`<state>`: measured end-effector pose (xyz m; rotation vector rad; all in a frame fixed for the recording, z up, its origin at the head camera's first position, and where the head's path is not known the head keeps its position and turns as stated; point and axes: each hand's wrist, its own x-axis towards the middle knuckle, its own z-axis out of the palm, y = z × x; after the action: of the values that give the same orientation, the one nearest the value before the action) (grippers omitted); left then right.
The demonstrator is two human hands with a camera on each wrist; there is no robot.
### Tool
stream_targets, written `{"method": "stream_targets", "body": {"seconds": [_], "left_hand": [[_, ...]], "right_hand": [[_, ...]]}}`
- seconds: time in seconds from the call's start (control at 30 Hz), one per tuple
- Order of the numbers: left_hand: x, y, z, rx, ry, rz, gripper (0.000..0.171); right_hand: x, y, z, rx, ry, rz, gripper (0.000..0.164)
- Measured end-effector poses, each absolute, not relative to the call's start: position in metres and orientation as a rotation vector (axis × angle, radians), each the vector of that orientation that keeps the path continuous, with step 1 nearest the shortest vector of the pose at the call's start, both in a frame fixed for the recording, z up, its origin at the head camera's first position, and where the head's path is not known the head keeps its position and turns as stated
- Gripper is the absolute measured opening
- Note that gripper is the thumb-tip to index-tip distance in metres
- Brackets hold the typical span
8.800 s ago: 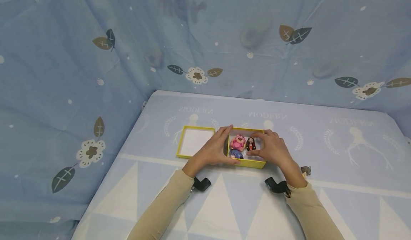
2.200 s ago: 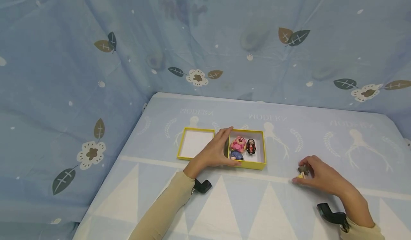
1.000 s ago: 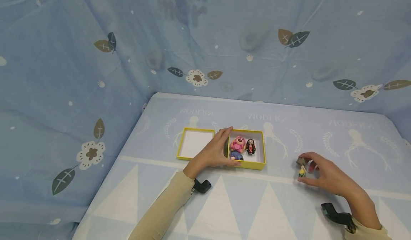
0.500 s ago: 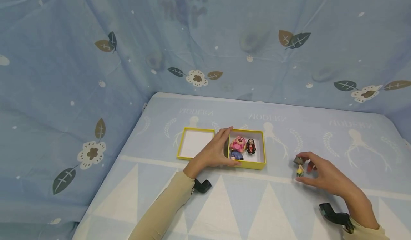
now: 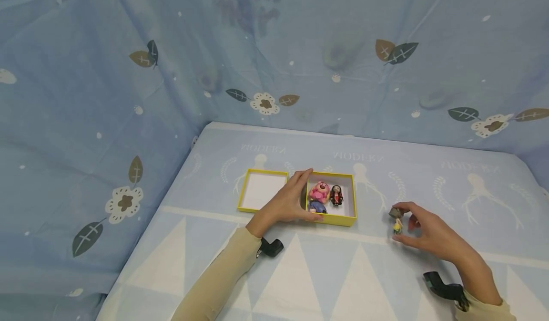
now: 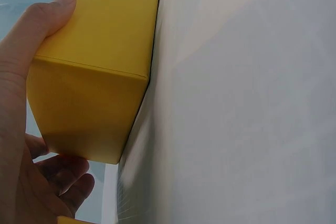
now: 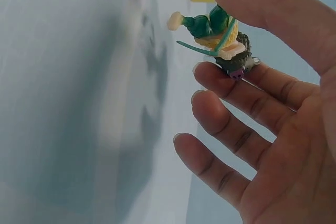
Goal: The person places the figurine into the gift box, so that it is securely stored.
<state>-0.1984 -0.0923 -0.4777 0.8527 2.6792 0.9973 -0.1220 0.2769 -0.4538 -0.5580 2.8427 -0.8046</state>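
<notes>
My left hand (image 5: 289,201) grips the left end of a yellow box (image 5: 332,220), its thumb on the front wall and fingers round the back. In the left wrist view the thumb presses the yellow wall (image 6: 105,19). Inside the box lie a pink bear figurine (image 5: 319,192), a dark-haired doll figurine in red and black (image 5: 336,197) and a blue figurine (image 5: 317,207) partly hidden by the front rim. To the right of the box, my right hand (image 5: 429,230) pinches a small figurine (image 5: 397,225) with a grey-brown head and yellow-green clothes between thumb and fingertips. Its green legs (image 7: 202,24) show in the right wrist view.
A shallow yellow-rimmed lid (image 5: 262,192), white inside, lies left of the box, partly behind my left hand. A pale blue patterned cloth (image 5: 326,278) covers the table. Blue floral curtains (image 5: 274,49) hang at the back and left.
My right hand has left the doll figurine in the box, picked up the grey-brown-headed figurine from the table at right, and shifted it slightly left. My left hand stays on the box.
</notes>
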Motion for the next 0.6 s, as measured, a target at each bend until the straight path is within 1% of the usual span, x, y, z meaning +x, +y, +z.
{"method": "stream_targets", "body": {"seconds": [0.3,0.6], "left_hand": [[-0.198,-0.092,-0.477,0.846,2.689,0.974,0.129],[-0.198,-0.092,-0.478,0.852,2.698,0.974,0.129]], "right_hand": [[-0.125,0.273,-0.45,-0.57,2.856,-0.801,0.073],[-0.138,0.253,-0.439,-0.696,2.877,-0.93,0.074]]}}
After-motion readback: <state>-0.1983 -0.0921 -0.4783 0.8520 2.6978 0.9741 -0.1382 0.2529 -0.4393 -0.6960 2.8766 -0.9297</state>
